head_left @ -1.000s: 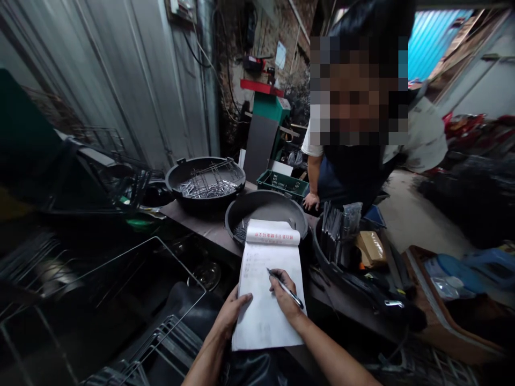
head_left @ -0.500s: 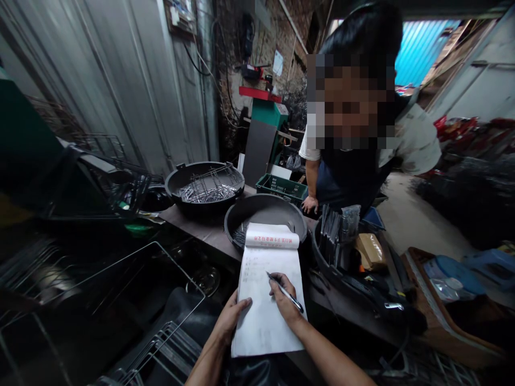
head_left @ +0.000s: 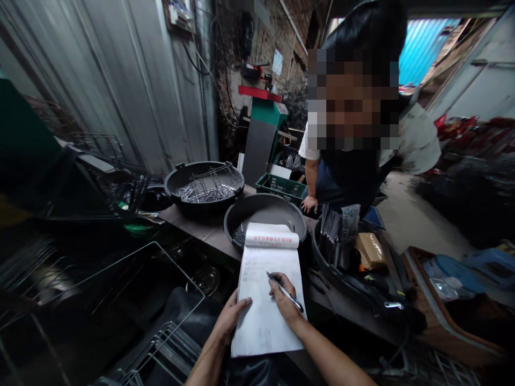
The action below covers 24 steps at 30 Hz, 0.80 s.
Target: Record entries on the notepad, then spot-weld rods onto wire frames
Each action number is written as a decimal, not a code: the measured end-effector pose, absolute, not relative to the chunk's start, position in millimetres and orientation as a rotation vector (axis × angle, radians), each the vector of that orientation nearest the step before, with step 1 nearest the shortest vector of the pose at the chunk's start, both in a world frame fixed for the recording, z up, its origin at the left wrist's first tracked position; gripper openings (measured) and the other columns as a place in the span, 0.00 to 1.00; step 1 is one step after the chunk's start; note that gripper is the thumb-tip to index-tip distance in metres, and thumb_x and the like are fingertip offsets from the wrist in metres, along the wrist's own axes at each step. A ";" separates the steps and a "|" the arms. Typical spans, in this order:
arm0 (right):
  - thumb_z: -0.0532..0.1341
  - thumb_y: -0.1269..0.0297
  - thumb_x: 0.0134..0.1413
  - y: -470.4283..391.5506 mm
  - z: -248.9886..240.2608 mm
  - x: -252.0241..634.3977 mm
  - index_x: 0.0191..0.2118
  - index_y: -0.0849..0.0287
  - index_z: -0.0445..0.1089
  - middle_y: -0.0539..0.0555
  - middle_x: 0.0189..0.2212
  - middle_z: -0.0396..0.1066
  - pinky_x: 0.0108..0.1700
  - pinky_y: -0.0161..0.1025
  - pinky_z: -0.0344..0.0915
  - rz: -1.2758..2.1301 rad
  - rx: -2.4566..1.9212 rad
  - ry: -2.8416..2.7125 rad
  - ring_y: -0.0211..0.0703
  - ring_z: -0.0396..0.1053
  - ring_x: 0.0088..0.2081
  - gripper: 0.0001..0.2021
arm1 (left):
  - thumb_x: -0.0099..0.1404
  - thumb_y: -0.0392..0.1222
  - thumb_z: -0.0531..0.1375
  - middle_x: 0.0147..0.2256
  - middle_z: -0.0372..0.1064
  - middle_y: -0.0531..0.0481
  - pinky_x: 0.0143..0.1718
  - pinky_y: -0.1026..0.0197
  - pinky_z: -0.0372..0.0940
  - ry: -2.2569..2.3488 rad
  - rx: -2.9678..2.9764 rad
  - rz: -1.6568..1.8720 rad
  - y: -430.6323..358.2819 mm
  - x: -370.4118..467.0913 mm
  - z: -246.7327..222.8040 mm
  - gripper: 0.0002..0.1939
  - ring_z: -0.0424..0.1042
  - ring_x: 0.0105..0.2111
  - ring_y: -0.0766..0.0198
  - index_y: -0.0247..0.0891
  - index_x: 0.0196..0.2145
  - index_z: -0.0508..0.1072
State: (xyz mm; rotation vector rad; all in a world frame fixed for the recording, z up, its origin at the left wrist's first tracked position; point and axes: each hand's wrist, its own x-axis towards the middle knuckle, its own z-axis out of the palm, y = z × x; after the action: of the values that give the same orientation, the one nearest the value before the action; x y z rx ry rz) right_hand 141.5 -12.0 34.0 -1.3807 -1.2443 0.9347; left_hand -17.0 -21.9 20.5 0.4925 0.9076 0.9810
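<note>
A white notepad (head_left: 257,316) lies tilted in front of me, its top sheet folded over and showing red printed characters. Faint handwritten lines run down the upper left of the page. My left hand (head_left: 233,316) grips the pad's left edge, thumb on top of the paper and the other fingers hidden beneath. In my right hand (head_left: 286,300) is a pen (head_left: 288,296), pinched between the fingers, its tip over the middle of the page. The pad's top overlaps the near side of a round black pan (head_left: 277,206) holding some thin metal pieces.
Another black pan (head_left: 173,187) holds metal rods and a wire rack at the left. On the right, a third pan (head_left: 322,254) carries wires and a brown package (head_left: 370,251). A person (head_left: 346,177) leans over the bench, one hand (head_left: 309,205) on it, beside a green crate (head_left: 277,185).
The person across the bench has shifted their head slightly to the right. My hands, the pen and the notepad look almost unmoved.
</note>
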 end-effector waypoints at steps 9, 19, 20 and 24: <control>0.55 0.55 0.50 -12.1 34.8 141.0 0.38 0.58 0.65 0.49 0.25 0.66 0.25 0.31 0.62 0.945 -1.375 -1.237 0.35 0.64 0.24 0.13 | 0.46 0.36 0.64 0.36 0.72 0.43 0.31 0.57 0.67 0.928 0.480 0.973 -22.3 -16.5 20.1 0.33 0.73 0.31 0.55 0.38 0.51 0.60; 0.55 0.56 0.50 -12.5 39.7 140.2 0.38 0.59 0.65 0.49 0.24 0.65 0.26 0.32 0.62 0.942 -1.401 -1.239 0.36 0.64 0.24 0.13 | 0.45 0.36 0.64 0.36 0.72 0.41 0.32 0.58 0.66 0.963 0.496 0.986 -21.4 -18.1 22.9 0.32 0.72 0.31 0.55 0.35 0.50 0.62; 0.55 0.56 0.50 -12.5 40.5 140.0 0.38 0.59 0.65 0.49 0.24 0.65 0.26 0.32 0.62 0.938 -1.405 -1.241 0.36 0.64 0.24 0.13 | 0.45 0.36 0.64 0.36 0.72 0.41 0.32 0.58 0.66 0.965 0.499 0.989 -21.1 -18.1 23.3 0.32 0.72 0.31 0.55 0.35 0.49 0.62; 0.56 0.56 0.49 -11.1 41.7 139.2 0.38 0.59 0.65 0.48 0.22 0.64 0.25 0.32 0.61 0.951 -1.416 -1.239 0.36 0.63 0.23 0.13 | 0.43 0.35 0.64 0.37 0.72 0.42 0.32 0.59 0.65 0.940 0.512 1.013 -19.3 -17.4 22.0 0.31 0.72 0.32 0.55 0.33 0.48 0.63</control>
State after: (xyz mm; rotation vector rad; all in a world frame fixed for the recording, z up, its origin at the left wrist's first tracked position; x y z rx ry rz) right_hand 139.2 -11.1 41.7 -1.4158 -1.2386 0.9513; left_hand -17.4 -19.3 22.0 0.5120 0.9397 1.0132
